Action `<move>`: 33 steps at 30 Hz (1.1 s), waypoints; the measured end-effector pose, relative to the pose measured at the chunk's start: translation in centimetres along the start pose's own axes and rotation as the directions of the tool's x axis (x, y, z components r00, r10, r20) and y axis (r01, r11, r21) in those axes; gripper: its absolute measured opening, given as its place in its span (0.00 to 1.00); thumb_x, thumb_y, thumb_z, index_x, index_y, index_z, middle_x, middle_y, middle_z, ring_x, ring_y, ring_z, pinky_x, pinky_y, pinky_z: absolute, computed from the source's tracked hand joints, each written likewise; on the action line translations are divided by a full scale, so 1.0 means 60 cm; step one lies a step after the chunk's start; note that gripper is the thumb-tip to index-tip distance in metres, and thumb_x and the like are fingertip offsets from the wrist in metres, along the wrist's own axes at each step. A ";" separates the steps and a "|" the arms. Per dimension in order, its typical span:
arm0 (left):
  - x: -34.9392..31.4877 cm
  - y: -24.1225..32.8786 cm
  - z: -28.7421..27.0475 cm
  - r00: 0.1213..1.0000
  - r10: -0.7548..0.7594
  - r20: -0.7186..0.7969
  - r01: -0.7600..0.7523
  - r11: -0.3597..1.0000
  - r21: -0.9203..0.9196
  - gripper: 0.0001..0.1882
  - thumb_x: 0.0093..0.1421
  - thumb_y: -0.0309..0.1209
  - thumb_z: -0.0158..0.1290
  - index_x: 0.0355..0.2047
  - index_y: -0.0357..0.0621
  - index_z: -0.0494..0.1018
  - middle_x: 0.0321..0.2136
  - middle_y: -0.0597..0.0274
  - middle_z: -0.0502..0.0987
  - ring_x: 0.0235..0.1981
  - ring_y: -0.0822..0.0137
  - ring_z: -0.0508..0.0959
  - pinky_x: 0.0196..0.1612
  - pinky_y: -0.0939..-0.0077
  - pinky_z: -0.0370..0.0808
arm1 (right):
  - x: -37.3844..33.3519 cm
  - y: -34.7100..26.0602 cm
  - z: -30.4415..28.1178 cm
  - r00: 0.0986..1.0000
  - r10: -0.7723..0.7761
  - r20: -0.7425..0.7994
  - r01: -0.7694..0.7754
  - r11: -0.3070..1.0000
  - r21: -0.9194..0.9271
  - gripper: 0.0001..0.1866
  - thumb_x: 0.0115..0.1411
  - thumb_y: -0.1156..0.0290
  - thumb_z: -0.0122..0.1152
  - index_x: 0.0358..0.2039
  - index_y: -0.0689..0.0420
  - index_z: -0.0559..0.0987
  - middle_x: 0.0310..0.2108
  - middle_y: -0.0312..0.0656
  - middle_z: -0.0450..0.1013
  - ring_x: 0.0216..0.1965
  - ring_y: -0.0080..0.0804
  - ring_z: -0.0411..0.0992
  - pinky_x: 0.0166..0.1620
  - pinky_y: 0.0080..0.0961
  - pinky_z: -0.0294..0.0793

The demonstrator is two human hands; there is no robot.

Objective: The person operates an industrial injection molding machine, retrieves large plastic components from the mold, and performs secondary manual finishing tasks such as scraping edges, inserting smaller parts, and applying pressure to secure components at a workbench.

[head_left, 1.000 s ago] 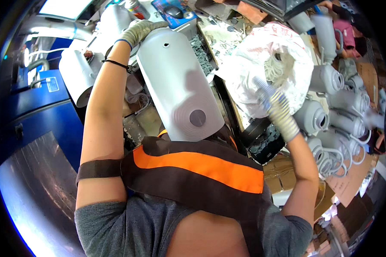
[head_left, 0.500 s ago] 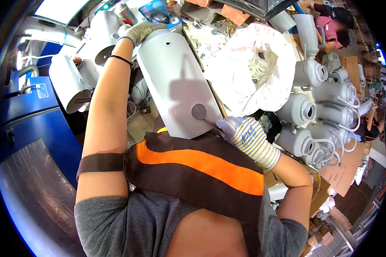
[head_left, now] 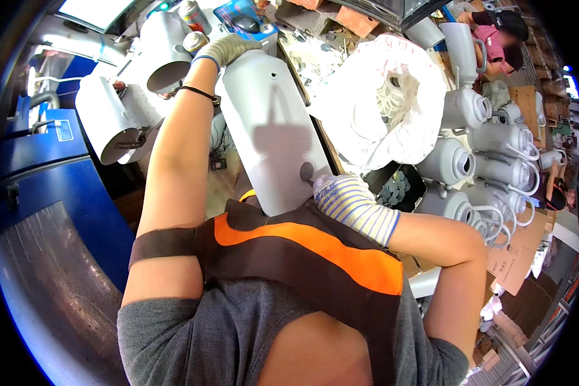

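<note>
A dark brown fabric apron with a curved orange band [head_left: 309, 246] is seen at the near end of a long, pale grey, smooth-faced housing [head_left: 264, 145]; by that near end, on the housing's right, the right hand [head_left: 350, 202], in a pale striped knitted glove, is kept narrow, fingers curled; whether anything is held in it cannot be told; just beside its fingertips a flat, dark grey round disc [head_left: 307, 171] is set on the housing's face; right of the housing, similar dark discs are contained in a black open tray [head_left: 419, 187]; farther along that side, pale rings [head_left: 392, 100] are bundled in a crumpled white plastic bag [head_left: 347, 122]; at the housing's far end, near 1 small dark hole [head_left: 273, 75], the left hand [head_left: 228, 50], similarly gloved, is laid across; its grip cannot be told; left of the housing, 2 hollow grey cylinders [head_left: 103, 116] are placed.
</note>
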State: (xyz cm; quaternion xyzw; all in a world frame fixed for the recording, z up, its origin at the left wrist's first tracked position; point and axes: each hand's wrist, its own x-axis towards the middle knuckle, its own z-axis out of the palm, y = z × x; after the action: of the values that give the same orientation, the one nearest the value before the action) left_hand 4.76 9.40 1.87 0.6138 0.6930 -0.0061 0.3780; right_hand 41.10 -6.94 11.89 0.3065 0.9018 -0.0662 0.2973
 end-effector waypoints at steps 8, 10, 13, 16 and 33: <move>-0.033 0.042 -0.018 0.968 -0.241 0.064 0.241 0.834 -0.496 0.18 0.63 0.45 0.46 0.48 0.52 0.73 0.35 0.70 0.78 0.37 0.70 0.78 0.44 0.74 0.73 | -0.062 0.133 -0.069 0.943 -0.313 -0.111 0.321 0.944 0.068 0.09 0.58 0.71 0.49 0.39 0.54 0.74 0.23 0.45 0.75 0.23 0.43 0.75 0.24 0.38 0.72; -0.041 0.007 -0.017 0.972 -0.233 -0.027 0.195 0.866 -0.461 0.20 0.61 0.47 0.48 0.45 0.50 0.74 0.34 0.67 0.78 0.37 0.69 0.78 0.44 0.74 0.73 | -0.064 0.168 -0.088 0.986 -0.150 0.067 0.154 0.987 -0.048 0.13 0.58 0.71 0.49 0.43 0.55 0.74 0.25 0.47 0.75 0.26 0.42 0.75 0.29 0.37 0.74; -0.025 -0.024 -0.016 0.965 -0.193 -0.177 0.106 0.907 -0.407 0.23 0.57 0.51 0.51 0.42 0.46 0.76 0.33 0.62 0.78 0.36 0.67 0.78 0.44 0.74 0.73 | -0.030 0.237 -0.071 0.917 0.018 -0.399 -0.071 0.990 -0.119 0.26 0.55 0.70 0.54 0.55 0.57 0.67 0.49 0.55 0.69 0.47 0.48 0.70 0.47 0.43 0.68; -0.027 -0.079 -0.008 0.920 -0.024 -0.391 -0.016 0.995 -0.099 0.27 0.54 0.55 0.54 0.38 0.42 0.78 0.32 0.58 0.78 0.36 0.65 0.78 0.44 0.74 0.73 | 0.009 0.115 -0.094 0.994 -0.074 -0.077 0.073 0.997 -0.018 0.29 0.53 0.72 0.55 0.58 0.57 0.65 0.55 0.54 0.64 0.49 0.50 0.68 0.49 0.43 0.67; -0.421 -0.458 0.147 0.328 -0.944 -0.043 -0.842 -0.272 -0.467 0.30 0.53 0.48 0.58 0.52 0.48 0.66 0.44 0.58 0.72 0.39 0.64 0.73 0.37 0.73 0.74 | 0.370 -0.124 -0.156 0.715 0.013 -0.699 0.654 0.341 0.676 0.22 0.61 0.62 0.53 0.53 0.62 0.71 0.42 0.44 0.75 0.43 0.30 0.72 0.50 0.25 0.69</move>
State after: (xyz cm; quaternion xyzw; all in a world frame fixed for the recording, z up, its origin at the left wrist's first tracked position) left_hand -15.19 -22.92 -3.51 -0.2515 0.4383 0.8462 0.1690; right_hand 17.94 1.28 6.25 0.2206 0.8049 -0.4985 -0.2343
